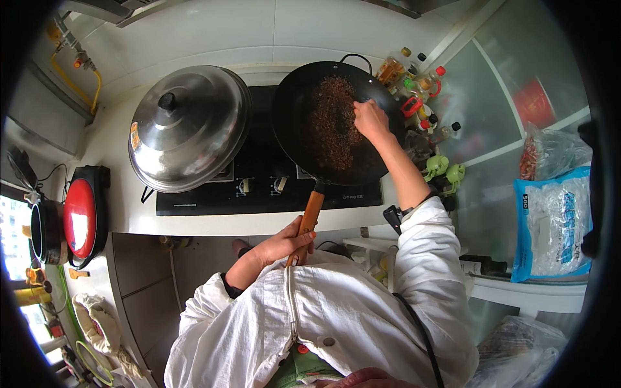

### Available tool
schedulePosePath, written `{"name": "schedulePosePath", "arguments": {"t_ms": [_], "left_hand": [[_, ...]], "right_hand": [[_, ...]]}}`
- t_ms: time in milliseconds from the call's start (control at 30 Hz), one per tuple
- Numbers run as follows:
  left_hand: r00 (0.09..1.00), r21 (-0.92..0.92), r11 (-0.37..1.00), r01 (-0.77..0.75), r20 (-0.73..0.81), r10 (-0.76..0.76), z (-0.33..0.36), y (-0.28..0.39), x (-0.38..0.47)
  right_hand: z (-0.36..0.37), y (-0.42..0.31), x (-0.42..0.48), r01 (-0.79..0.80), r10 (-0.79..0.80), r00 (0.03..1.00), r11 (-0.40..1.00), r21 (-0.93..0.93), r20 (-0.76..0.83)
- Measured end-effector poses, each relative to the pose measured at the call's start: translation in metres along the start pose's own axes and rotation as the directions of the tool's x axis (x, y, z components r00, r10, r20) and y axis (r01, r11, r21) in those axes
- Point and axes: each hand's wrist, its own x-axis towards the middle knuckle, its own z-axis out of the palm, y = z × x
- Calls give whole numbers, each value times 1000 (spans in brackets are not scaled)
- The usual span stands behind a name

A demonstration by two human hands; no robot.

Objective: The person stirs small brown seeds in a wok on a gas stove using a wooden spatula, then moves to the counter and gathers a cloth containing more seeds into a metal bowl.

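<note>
My left hand (279, 245) is wrapped around the wooden handle (311, 213) of a black wok (293, 131), near my body. The wok rests over the right side of a black glass gas hob (262, 194). Inside it, a band of small dark reddish-brown grains or seeds (335, 123) runs from the far side toward the near side. My right hand (371, 119) is over the wok with curled fingers, its fingertips at the right edge of the grains. Whether any grains are between those fingers is hidden.
A large domed steel lid (194, 128) covers a pan on the left burner. Bottles (395, 65) and green-handled containers (436, 166) crowd the right. A red electric griddle (80, 218) stands at the left. A blue-edged plastic pack (553, 225) is at the far right.
</note>
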Motion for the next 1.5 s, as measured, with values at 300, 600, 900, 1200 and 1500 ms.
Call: {"name": "schedulePosePath", "arguments": {"t_ms": [300, 600, 900, 1200, 1500], "left_hand": [[1000, 1, 1000, 5, 20, -5, -1, 1, 1], [1000, 9, 1000, -3, 16, 3, -2, -1, 2], [1000, 18, 1000, -5, 4, 5, -1, -1, 1], [1000, 8, 1000, -9, 20, 8, -4, -6, 4], [1000, 12, 1000, -8, 12, 8, -3, -5, 4]], "right_hand": [[-62, -8, -75, 207, -221, 890, 975, 79, 398], [-62, -25, -73, 253, -207, 864, 967, -40, 459], [18, -19, 24, -36, 57, 995, 973, 230, -86], [-76, -21, -78, 204, -204, 829, 977, 59, 520], [-70, -22, -65, 176, -61, 868, 966, -192, 492]]}}
